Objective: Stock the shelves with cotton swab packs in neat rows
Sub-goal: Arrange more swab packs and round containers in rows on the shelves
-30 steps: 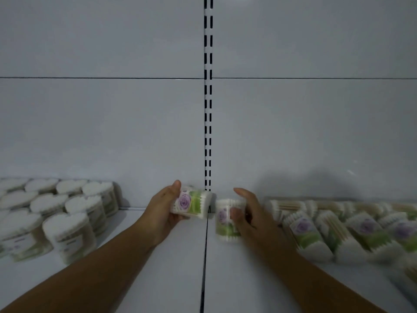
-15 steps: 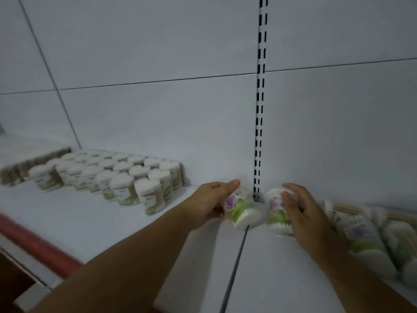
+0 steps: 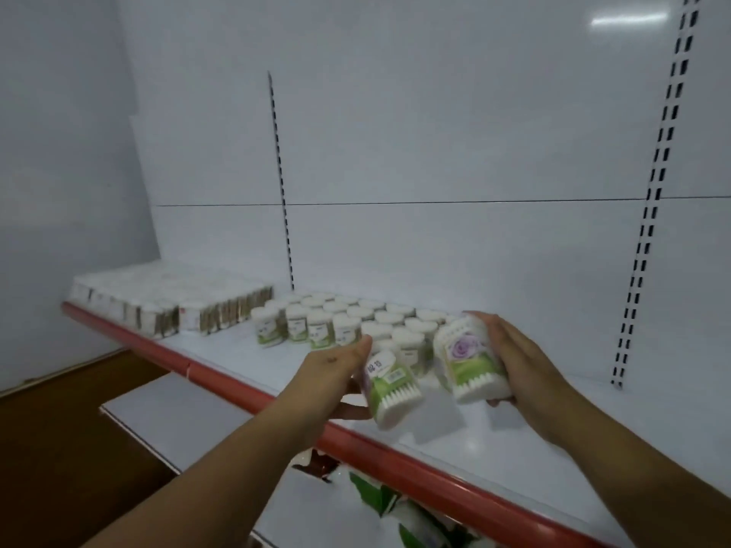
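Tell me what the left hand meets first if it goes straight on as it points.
Probably the block of upright cotton swab packs just beyond the left hand and its pack; depth is unclear.

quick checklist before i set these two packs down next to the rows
1. The left hand grips the left pack: ok
2. The right hand grips the right pack: ok
3. Both packs upright for setting down: not ok, both tilted
4. Bare shelf next to the standing rows: ok
5. Rows upright and aligned: ok
6. Held packs the same kind as the rows: cannot tell, labels blurred
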`<act>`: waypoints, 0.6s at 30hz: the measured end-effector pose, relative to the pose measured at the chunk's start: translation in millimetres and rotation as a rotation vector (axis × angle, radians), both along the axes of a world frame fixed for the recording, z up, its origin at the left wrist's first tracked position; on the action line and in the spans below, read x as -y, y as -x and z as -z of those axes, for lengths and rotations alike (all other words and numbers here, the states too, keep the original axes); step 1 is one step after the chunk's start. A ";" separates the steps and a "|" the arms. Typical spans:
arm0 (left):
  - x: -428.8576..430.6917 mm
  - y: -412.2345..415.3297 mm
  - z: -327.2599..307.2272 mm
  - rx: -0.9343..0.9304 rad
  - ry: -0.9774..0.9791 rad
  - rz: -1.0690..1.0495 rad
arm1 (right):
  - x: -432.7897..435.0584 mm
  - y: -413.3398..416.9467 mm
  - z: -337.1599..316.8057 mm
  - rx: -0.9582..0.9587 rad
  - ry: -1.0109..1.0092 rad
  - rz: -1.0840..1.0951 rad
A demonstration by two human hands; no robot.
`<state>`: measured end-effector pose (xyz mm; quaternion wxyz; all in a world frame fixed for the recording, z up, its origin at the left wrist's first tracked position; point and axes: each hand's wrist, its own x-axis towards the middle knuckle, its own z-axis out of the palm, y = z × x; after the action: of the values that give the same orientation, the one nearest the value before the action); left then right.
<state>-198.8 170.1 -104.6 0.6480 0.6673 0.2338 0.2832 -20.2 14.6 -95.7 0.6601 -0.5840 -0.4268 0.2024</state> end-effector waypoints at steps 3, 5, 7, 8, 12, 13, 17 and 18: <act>-29.5 44.5 3.0 -0.004 0.010 -0.009 | -36.8 47.2 5.0 0.062 0.025 -0.020; -51.5 66.8 4.3 -0.037 0.038 0.010 | -63.4 73.0 10.7 0.098 0.068 -0.019; -63.8 76.3 7.1 -0.047 0.041 0.014 | -77.6 81.2 13.9 0.167 0.109 -0.015; -74.4 81.4 8.7 -0.048 0.047 0.028 | -88.6 83.1 14.8 0.190 0.119 0.007; -119.8 92.2 13.4 -0.030 0.034 0.094 | -130.7 80.9 15.3 0.269 0.165 0.091; -131.0 92.1 14.4 -0.024 0.033 0.091 | -140.4 79.0 17.3 0.298 0.186 0.102; -176.4 80.4 8.8 -0.081 -0.202 -0.027 | -184.0 65.6 26.3 0.393 0.291 0.148; -188.1 77.1 5.6 -0.122 -0.321 -0.088 | -196.0 63.0 27.6 0.430 0.318 0.163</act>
<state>-275.9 358.2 -110.2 0.5046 0.7672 0.2537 0.3040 -83.2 210.6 -123.3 0.4686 -0.7421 -0.4717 0.0845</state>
